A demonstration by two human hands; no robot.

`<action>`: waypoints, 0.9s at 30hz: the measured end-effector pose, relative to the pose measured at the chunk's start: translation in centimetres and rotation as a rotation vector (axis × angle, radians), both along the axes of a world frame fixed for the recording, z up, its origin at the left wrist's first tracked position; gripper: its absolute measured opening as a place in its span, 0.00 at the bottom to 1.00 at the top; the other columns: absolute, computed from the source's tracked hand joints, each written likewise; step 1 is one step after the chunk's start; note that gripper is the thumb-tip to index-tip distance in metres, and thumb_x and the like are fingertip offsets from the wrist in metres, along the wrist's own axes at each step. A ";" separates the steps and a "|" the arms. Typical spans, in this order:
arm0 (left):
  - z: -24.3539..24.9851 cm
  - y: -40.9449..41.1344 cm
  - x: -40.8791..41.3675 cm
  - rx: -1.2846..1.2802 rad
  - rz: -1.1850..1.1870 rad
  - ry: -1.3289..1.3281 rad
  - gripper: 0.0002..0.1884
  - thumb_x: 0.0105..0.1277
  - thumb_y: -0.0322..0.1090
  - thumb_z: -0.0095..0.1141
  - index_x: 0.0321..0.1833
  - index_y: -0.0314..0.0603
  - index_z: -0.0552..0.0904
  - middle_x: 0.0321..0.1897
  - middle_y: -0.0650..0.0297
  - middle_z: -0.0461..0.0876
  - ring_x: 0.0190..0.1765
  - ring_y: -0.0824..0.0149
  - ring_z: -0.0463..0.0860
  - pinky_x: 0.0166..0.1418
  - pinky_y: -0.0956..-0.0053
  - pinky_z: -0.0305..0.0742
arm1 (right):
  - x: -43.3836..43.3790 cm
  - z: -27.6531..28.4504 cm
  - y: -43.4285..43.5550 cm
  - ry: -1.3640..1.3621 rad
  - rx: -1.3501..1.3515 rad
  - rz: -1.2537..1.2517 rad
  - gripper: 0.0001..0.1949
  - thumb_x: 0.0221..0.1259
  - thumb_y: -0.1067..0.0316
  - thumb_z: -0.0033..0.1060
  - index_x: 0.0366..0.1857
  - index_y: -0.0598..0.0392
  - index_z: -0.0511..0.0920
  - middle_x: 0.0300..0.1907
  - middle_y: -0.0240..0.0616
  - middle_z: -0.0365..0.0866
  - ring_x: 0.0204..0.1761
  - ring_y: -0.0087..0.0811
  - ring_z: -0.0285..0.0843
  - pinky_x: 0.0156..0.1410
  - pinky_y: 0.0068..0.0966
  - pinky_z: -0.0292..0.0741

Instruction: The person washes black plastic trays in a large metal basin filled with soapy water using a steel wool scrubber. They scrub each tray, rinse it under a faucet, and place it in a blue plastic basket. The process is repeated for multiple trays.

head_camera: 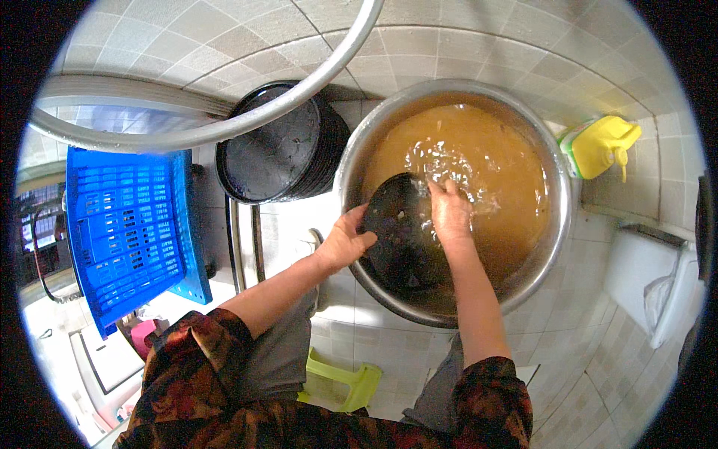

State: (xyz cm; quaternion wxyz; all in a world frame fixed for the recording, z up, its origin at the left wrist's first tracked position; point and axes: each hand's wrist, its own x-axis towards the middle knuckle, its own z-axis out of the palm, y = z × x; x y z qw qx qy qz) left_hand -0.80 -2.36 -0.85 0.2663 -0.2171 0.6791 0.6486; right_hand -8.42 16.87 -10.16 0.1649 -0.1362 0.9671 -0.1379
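A large round metal basin (552, 264) holds brownish water with a rippled, glinting surface. At the basin's left side, my left hand (345, 238) grips the rim of a black round tray (392, 230), which stands tilted and partly in the water. Small pale bits show on the tray's dark face. My right hand (450, 210) is at the water surface just right of the tray; its fingertips are partly hidden by glare, and whether it holds anything is unclear. Left of the basin, a tall stack of black round trays (269, 146) leans with its top one facing up.
A grey hose or pipe (269, 115) arcs over the stack. A blue plastic crate (132, 230) stands at the left. The yellow plastic jug (603, 147) is by the tiled wall, right of the basin. Below lies a green plastic stool (359, 384); a white container (645, 275) is at the right.
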 end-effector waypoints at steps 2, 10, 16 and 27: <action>0.2 -0.2 0.0 -0.026 0.012 0.009 0.32 0.53 0.21 0.49 0.65 0.28 0.60 0.52 0.55 0.75 0.55 0.64 0.73 0.61 0.72 0.67 | 0.1 0.5 -0.1 -0.022 0.041 -0.062 0.13 0.60 0.67 0.50 0.48 0.48 0.77 0.39 0.47 0.78 0.33 0.43 0.81 0.39 0.38 0.79; -2.0 -0.3 1.1 0.069 0.017 0.114 0.34 0.53 0.17 0.48 0.67 0.32 0.58 0.56 0.56 0.72 0.57 0.65 0.72 0.62 0.71 0.67 | -0.5 2.5 -3.9 -0.087 -0.761 -0.473 0.11 0.53 0.64 0.60 0.39 0.54 0.81 0.32 0.51 0.79 0.37 0.47 0.79 0.42 0.36 0.75; -2.5 -1.2 1.0 0.075 0.009 0.164 0.35 0.54 0.17 0.49 0.68 0.33 0.57 0.57 0.57 0.71 0.58 0.66 0.71 0.60 0.72 0.69 | 2.1 4.6 -5.1 -0.159 -0.985 -0.167 0.12 0.50 0.72 0.62 0.41 0.56 0.79 0.42 0.44 0.75 0.41 0.41 0.78 0.42 0.30 0.77; -1.7 -0.2 0.1 0.028 0.029 0.183 0.32 0.53 0.16 0.46 0.65 0.32 0.60 0.53 0.56 0.74 0.56 0.66 0.74 0.62 0.72 0.67 | 9.6 2.0 2.4 -0.190 -0.589 0.214 0.15 0.44 0.76 0.61 0.40 0.50 0.81 0.42 0.41 0.74 0.47 0.45 0.74 0.49 0.38 0.74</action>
